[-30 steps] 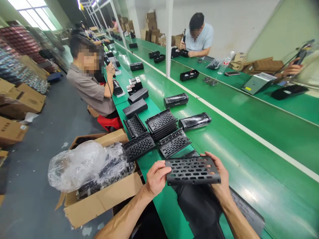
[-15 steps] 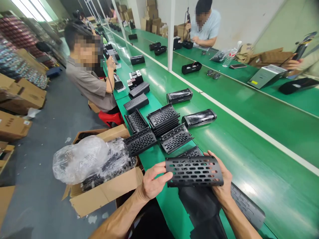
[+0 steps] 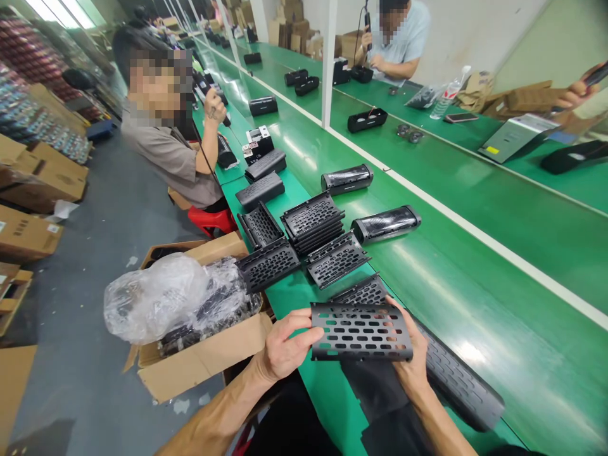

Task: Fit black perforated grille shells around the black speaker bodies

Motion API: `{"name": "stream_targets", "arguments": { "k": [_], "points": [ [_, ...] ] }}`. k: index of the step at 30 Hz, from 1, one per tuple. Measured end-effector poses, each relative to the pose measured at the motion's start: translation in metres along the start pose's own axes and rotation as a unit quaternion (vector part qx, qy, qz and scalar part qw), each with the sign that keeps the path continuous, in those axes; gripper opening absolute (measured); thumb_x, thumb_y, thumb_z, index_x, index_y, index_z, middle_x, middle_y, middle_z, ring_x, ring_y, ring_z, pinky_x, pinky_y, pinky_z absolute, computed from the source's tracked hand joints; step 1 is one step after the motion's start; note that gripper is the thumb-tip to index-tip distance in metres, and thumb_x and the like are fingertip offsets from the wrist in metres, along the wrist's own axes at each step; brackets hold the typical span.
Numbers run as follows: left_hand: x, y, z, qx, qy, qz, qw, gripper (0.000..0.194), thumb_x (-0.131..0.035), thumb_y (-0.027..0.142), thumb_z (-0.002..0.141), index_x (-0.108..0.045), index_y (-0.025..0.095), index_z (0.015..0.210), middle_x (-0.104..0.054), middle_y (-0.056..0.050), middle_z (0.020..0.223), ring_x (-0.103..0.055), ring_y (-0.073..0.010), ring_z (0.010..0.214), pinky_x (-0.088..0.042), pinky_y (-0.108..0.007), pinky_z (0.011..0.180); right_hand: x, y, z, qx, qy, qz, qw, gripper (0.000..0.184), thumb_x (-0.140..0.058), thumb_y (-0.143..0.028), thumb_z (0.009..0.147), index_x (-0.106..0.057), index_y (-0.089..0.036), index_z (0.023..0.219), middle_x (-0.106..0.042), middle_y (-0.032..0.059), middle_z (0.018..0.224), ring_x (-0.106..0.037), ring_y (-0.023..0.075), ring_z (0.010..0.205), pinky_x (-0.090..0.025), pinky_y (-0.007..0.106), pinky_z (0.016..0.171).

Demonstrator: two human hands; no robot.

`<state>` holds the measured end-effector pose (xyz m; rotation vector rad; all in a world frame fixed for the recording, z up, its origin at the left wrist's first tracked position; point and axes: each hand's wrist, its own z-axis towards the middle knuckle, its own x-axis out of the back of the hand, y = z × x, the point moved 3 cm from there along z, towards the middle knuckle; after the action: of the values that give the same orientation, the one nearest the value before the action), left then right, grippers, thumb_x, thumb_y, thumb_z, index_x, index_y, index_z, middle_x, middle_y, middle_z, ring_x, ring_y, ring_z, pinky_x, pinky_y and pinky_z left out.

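Observation:
A curved black perforated speaker cover is held level above the table edge between both hands. My left hand pinches its left end, thumb in front. Around the right end curl the fingers of my right hand, partly hidden behind the cover. Beneath it lies black sheet material on the green table. Another perforated cover rests to the right of my right hand, and one more lies just behind the held piece.
A stack of perforated covers stands farther up the table, with loose ones around it. Two black cylindrical speakers lie on the green conveyor belt. At left, an open carton holds plastic-wrapped parts. A co-worker sits beyond, holding a tool.
The held cover has shifted slightly left along with both hands, showing more of the cover lying at right. The co-worker at left has raised the hand with the tool.

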<state>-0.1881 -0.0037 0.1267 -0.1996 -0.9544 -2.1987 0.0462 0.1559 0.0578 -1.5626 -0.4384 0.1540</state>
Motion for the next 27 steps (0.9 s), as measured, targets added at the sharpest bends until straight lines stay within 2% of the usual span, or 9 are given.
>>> {"name": "stream_targets", "arguments": {
  "k": [3,6,8,10,11,13,16,19,27],
  "points": [
    [0.012,0.003,-0.006,0.005,-0.022,0.0,1.0,0.045,-0.055,0.0,0.096,-0.068,0.02,0.134,-0.068,-0.009,0.108,-0.071,-0.0274,0.117,-0.066,-0.039,0.089,0.0,0.009,-0.028,-0.059,0.015,-0.016,0.998,0.067,-0.075,-0.044,0.078,-0.068,-0.024,0.141,-0.077,0.0048,0.099,-0.071,0.0286,0.09,-0.055,0.039,0.087],
    [0.02,0.004,-0.017,0.004,-0.052,-0.011,0.999,0.043,-0.053,0.002,0.098,-0.069,0.019,0.134,-0.07,-0.01,0.111,-0.07,-0.0288,0.121,-0.066,-0.041,0.092,0.0,0.023,-0.069,-0.19,0.018,0.056,0.98,0.061,-0.081,-0.048,0.078,-0.073,-0.025,0.134,-0.08,0.0082,0.107,-0.073,0.0321,0.096,-0.058,0.042,0.088],
    [0.021,0.006,-0.028,-0.002,-0.076,-0.025,0.997,0.044,-0.053,0.002,0.098,-0.068,0.018,0.136,-0.071,-0.011,0.112,-0.07,-0.0296,0.122,-0.066,-0.043,0.093,-0.004,0.031,-0.103,-0.3,0.019,0.19,0.934,0.059,-0.082,-0.051,0.08,-0.073,-0.026,0.133,-0.08,0.0097,0.109,-0.075,0.0331,0.096,-0.06,0.044,0.086],
    [0.017,0.007,-0.042,-0.008,-0.1,-0.043,0.994,0.045,-0.055,0.0,0.097,-0.067,0.017,0.137,-0.071,-0.011,0.112,-0.07,-0.03,0.123,-0.067,-0.043,0.094,-0.008,0.035,-0.136,-0.365,0.049,0.32,0.873,0.057,-0.082,-0.05,0.08,-0.075,-0.025,0.13,-0.08,0.0111,0.112,-0.075,0.0348,0.1,-0.06,0.048,0.089],
    [0.014,0.007,-0.051,-0.008,-0.112,-0.052,0.992,0.046,-0.056,-0.001,0.096,-0.067,0.017,0.137,-0.072,-0.011,0.112,-0.07,-0.03,0.122,-0.067,-0.043,0.094,-0.009,0.036,-0.151,-0.376,0.074,0.364,0.849,0.054,-0.081,-0.051,0.08,-0.076,-0.023,0.126,-0.08,0.0118,0.114,-0.074,0.0356,0.103,-0.06,0.049,0.091],
    [0.005,0.008,-0.067,-0.003,-0.136,-0.068,0.988,0.048,-0.057,-0.004,0.094,-0.067,0.016,0.136,-0.072,-0.011,0.112,-0.071,-0.0295,0.122,-0.067,-0.042,0.095,-0.01,0.038,-0.178,-0.378,0.12,0.401,0.826,0.051,-0.081,-0.052,0.081,-0.078,-0.02,0.122,-0.079,0.0125,0.116,-0.073,0.0361,0.107,-0.059,0.051,0.096],
    [-0.008,0.008,-0.089,0.006,-0.174,-0.085,0.981,0.05,-0.056,-0.005,0.094,-0.067,0.017,0.136,-0.073,-0.011,0.113,-0.071,-0.0279,0.121,-0.067,-0.041,0.096,-0.012,0.044,-0.207,-0.376,0.159,0.385,0.828,0.054,-0.09,-0.045,0.076,-0.077,-0.022,0.123,-0.079,0.0105,0.116,-0.075,0.0338,0.104,-0.058,0.05,0.098],
    [-0.019,0.005,-0.103,0.014,-0.202,-0.096,0.975,0.049,-0.054,-0.003,0.096,-0.067,0.02,0.136,-0.073,-0.011,0.115,-0.071,-0.0256,0.121,-0.067,-0.039,0.096,-0.014,0.052,-0.223,-0.373,0.185,0.378,0.827,0.058,-0.096,-0.041,0.069,-0.077,-0.023,0.12,-0.08,0.009,0.113,-0.075,0.0325,0.101,-0.058,0.049,0.098],
    [-0.035,-0.002,-0.11,0.031,-0.256,-0.102,0.961,0.042,-0.049,0.001,0.099,-0.071,0.02,0.13,-0.074,-0.011,0.116,-0.072,-0.022,0.119,-0.065,-0.039,0.1,-0.017,0.065,-0.239,-0.348,0.22,0.392,0.823,0.06,-0.096,-0.046,0.069,-0.077,-0.021,0.12,-0.079,0.0101,0.115,-0.073,0.032,0.109,-0.052,0.047,0.107]
  ]
}}
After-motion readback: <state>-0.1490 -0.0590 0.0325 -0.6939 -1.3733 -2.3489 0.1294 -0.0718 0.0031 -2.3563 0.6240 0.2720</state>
